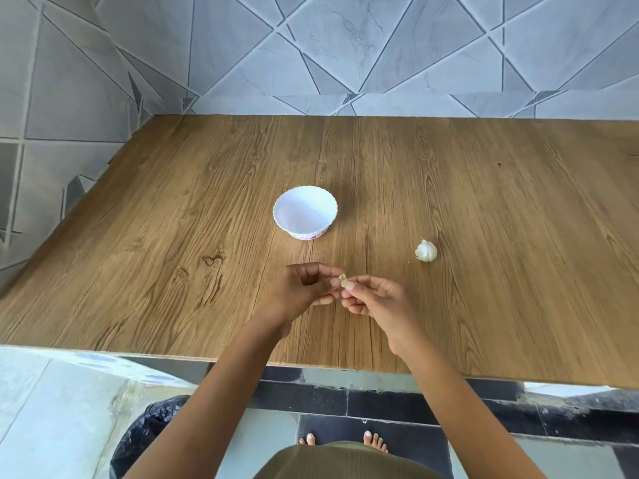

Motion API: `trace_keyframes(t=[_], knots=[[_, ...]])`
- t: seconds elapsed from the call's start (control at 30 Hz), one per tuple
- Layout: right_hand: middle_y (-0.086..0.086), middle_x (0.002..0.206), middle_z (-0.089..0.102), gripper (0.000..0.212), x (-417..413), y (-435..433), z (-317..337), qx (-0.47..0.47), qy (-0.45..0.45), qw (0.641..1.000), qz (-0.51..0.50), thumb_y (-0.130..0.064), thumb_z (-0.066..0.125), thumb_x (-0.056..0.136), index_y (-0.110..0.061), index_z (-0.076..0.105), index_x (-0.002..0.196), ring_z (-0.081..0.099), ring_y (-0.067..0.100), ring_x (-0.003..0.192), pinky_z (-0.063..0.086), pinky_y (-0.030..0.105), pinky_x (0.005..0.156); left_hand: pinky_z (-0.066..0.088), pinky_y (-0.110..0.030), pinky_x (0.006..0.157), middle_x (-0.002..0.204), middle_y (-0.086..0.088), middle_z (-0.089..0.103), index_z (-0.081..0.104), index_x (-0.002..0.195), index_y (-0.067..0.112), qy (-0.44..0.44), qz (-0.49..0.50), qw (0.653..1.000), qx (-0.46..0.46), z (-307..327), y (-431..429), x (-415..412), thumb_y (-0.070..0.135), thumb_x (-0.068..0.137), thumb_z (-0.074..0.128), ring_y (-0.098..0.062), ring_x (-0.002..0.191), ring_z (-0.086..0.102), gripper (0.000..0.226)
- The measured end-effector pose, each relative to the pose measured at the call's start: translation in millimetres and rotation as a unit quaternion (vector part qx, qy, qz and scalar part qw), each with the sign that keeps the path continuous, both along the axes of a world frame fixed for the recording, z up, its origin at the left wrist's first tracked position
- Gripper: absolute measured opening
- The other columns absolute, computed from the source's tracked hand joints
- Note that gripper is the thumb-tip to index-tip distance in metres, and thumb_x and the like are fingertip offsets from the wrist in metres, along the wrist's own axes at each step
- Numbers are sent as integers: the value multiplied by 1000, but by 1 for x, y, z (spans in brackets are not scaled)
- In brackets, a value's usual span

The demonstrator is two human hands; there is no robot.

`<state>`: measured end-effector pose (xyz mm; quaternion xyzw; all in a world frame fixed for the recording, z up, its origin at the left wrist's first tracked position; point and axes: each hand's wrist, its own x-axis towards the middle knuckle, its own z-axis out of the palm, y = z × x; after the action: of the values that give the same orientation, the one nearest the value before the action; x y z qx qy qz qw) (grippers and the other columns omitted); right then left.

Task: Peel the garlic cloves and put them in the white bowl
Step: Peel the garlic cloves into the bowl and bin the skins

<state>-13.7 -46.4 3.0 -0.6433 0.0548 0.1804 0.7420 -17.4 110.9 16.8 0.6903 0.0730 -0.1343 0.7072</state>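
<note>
Garlic clove (342, 280), papery, pinched between fingers (325, 270) of left hand (304, 292) and right hand (377, 302)

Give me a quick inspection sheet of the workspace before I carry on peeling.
Surface: wooden table, no spills seen.
Job's things: white bowl upright, looks empty; garlic bulb on the table right of it, apart; garlic clove between both hands.
Clutter: nothing seen.
Hands: left hand and right hand both pinch the clove above the table.
Cables: nothing seen.
Surroundings: tiled wall behind; black bag on the floor, lower left.
</note>
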Motion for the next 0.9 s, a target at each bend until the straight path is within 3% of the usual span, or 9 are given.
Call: trace_keyframes(t=[0.2, 0.33, 0.43, 0.6, 0.8, 0.9], knots=[[0, 74, 69, 7, -2, 2, -3, -66, -66, 996, 16, -11, 62, 89, -9, 68, 92, 65, 5, 63, 50, 16, 59, 56, -21, 70, 82, -7, 72, 70, 96, 8, 13, 29, 999, -2, -3, -1, -2, 6, 87, 65, -14, 77, 68, 11], [-1, 69, 70, 5, -1, 3, -3, -41, -48, 998, -11, -10, 64, 88, -9, 69, 86, 65, 6, 61, 50, 16, 57, 56, -22, 69, 78, -9, 70, 68, 102, 12, -37, 18, 998, 53, -2, -2, -2, 6, 89, 63, -16, 74, 67, 15], [-2, 66, 68, 9, 0, 3, -4, -18, -42, 999, -26, -9, 62, 89, -5, 68, 85, 63, 6, 59, 49, 15, 55, 54, -22, 67, 79, -16, 69, 70, 95, 17, -68, -3, 993, 97, 0, -2, -2, 6, 91, 60, -17, 72, 67, 15], [-2, 70, 65, 13, -1, 5, -6, 7, -49, 999, 8, -15, 56, 92, -7, 64, 85, 60, 6, 64, 49, 18, 60, 57, -24, 69, 75, -2, 71, 70, 88, 13, -72, -15, 995, 68, 6, -1, -3, 1, 88, 63, -13, 73, 68, 14], [-3, 71, 59, 16, 0, 11, -9, 54, -20, 998, 20, -16, 51, 95, -9, 62, 85, 55, 8, 66, 45, 21, 63, 57, -27, 73, 78, -9, 70, 70, 86, 10, -84, 6, 994, 69, 5, -2, -2, 4, 86, 66, -16, 73, 66, 7], [-5, 70, 58, 18, -1, 11, -8, 15, -49, 998, 31, -16, 48, 97, -9, 60, 86, 52, 5, 64, 43, 18, 61, 56, -23, 70, 76, -5, 69, 69, 87, 9, -71, 11, 996, 60, 5, -3, -3, 3, 88, 63, -11, 71, 66, 8]])
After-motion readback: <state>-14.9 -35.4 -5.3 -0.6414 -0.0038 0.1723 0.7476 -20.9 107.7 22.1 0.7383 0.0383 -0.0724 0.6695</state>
